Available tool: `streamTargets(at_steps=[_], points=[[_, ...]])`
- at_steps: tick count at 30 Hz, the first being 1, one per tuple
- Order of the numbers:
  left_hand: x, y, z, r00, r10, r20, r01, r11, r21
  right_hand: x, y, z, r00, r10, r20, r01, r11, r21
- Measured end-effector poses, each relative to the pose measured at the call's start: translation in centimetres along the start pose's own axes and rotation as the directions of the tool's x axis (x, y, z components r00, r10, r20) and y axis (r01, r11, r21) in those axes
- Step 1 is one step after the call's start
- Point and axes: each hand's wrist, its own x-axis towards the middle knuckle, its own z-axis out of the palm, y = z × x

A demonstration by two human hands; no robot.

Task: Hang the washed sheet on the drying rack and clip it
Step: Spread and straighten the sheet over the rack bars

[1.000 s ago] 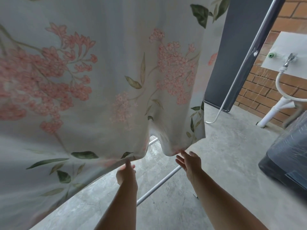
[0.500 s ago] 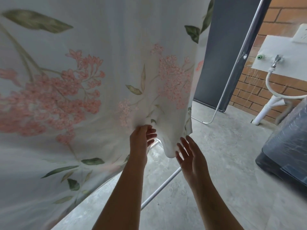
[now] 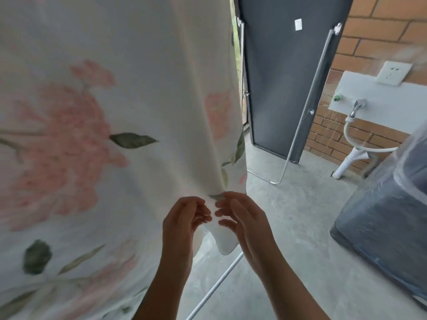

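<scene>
Sheet [image 3: 143, 93]: the left and middle of the view are filled by the floral sheet, which hangs down already draped over something above the frame (the top bar is not seen); it is judged to be hung so that its width falls flat for drying.

Lower corner of sheet [image 3: 225, 241]: a rounded corner flap dangles just below the two hands, clear of the floor, and is judged to be gathered there so that the edge can be squared up.

Left hand [image 3: 182, 218]: the sheet's lower edge is pinched between curled fingers and thumb, with cloth seen passing between them; the fabric is held taut on this side so that it can be worked by the other hand.

Right hand [image 3: 240, 218]: it is set just beside the left, fingers half curled against the same edge; contact with the cloth is seen, but whether a firm pinch is made cannot be told.

Rack bar [image 3: 221, 280]: a pale bar runs slantwise beneath the hands, apart from the cloth.

Rack leg [image 3: 307, 112]: a metal tube slants down to the concrete floor [image 3: 288, 215] before a dark panel [image 3: 288, 65].

Clips: none are seen, so the clipping step is judged not yet done.

Covered bulk [image 3: 388, 204]: a wrapped object stands well apart, at the right.
</scene>
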Motion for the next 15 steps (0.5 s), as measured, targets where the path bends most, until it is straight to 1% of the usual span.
streamTargets(at_steps=[2, 5, 7, 12, 15], points=[[-1.3, 4.1, 1.3, 1.000, 0.014, -0.001, -0.014, 0.999, 0.050, -1.6, -3.6, 0.1, 1.000, 0.008, 0.008, -0.008, 0.999, -0.042], [-4.4, 10.1, 3.7, 0.999, 0.025, -0.038, -0.021, 0.995, 0.094, -4.6, -10.7, -0.2, 0.999, 0.025, 0.020, -0.024, 0.999, -0.037], [-6.6, 14.5, 5.6, 0.998, 0.049, -0.045, -0.047, 0.997, 0.053, -6.3, -15.9, -0.2, 0.998, -0.001, 0.063, 0.005, 0.999, -0.050], [-10.6, 24.7, 9.1, 0.989, 0.139, -0.052, -0.136, 0.989, 0.065, -9.9, -27.1, 1.6, 0.981, -0.060, 0.184, 0.077, 0.993, -0.086], [-10.9, 29.7, 10.2, 0.976, 0.213, -0.039, -0.207, 0.972, 0.114, -10.5, -31.0, 3.5, 0.971, -0.084, 0.224, 0.108, 0.989, -0.100]])
